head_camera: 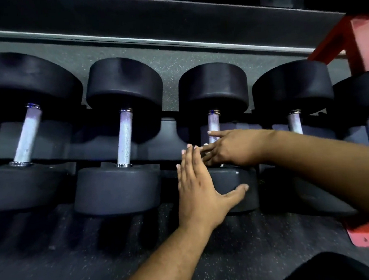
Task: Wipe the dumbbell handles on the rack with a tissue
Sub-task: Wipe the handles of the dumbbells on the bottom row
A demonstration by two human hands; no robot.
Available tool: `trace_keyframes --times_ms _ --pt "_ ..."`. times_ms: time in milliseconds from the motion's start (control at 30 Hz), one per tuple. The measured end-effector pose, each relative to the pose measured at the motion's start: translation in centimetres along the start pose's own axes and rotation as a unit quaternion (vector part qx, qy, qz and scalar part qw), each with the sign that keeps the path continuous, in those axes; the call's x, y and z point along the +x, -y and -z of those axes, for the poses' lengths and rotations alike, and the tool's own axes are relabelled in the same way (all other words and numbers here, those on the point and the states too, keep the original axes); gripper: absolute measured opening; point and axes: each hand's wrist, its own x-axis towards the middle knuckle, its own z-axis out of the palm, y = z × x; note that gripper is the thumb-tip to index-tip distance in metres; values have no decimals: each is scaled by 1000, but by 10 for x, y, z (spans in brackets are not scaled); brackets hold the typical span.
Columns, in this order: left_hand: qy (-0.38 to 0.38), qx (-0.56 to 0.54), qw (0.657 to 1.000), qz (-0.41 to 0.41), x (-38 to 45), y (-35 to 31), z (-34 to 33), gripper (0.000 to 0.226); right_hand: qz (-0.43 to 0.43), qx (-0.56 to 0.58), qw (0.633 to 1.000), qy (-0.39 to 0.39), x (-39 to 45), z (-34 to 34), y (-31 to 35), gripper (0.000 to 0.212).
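Note:
Several black dumbbells with knurled silver handles lie side by side on a low rack (169,127). My right hand (230,147) reaches in from the right and lies over the lower part of the third dumbbell's handle (213,121), thumb above and fingers below. A small white scrap of tissue (206,143) peeks out between them; the rest is hidden under the hand. My left hand (197,182) rests flat against the left side of that dumbbell's near head (234,180), fingers stretched upward and thumb lying across the head's front face.
Neighbouring handles stand free at the left (28,133) and centre left (125,137), and two more at the right (294,122). A red rack upright (355,40) rises at the top right with a red foot plate (363,234) on the speckled rubber floor.

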Motion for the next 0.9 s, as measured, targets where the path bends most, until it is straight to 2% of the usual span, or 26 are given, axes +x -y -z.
trace_keyframes --times_ms 67,167,200,267,367,400,467,533,567,700,900 --pt "0 -3 1000 -4 0 1 0 132 28 10 999 -28 -16 -1 -7 60" --pt "4 0 1000 -6 0 1 0 131 41 -43 995 -83 -37 -13 -13 59" --pt "3 -1 1000 -4 0 0 0 130 24 -61 993 -100 -39 -17 -15 57" --pt "2 2 1000 -2 -1 0 1 130 -65 -61 986 -143 -28 -24 -16 56" --pt "4 3 1000 -4 -1 1 0 130 -180 -6 965 -192 -10 -27 -16 57" --pt "1 0 1000 -5 -1 1 0 130 -184 10 963 -199 -9 -29 -11 57" --pt "-7 -4 1000 -8 -1 0 -1 129 -124 40 966 -225 -11 -34 -1 52" --pt "-8 0 1000 -8 0 0 -1 128 -70 53 970 -225 -17 -36 3 49" --pt "-8 2 1000 -8 0 0 -1 127 -74 50 969 -229 -17 -37 1 50" --pt "-3 8 1000 -10 0 -1 0 127 -218 68 932 -281 -1 -38 -11 56" --pt "-1 14 1000 4 0 -2 -1 130 -234 101 932 -259 -14 -45 6 62"
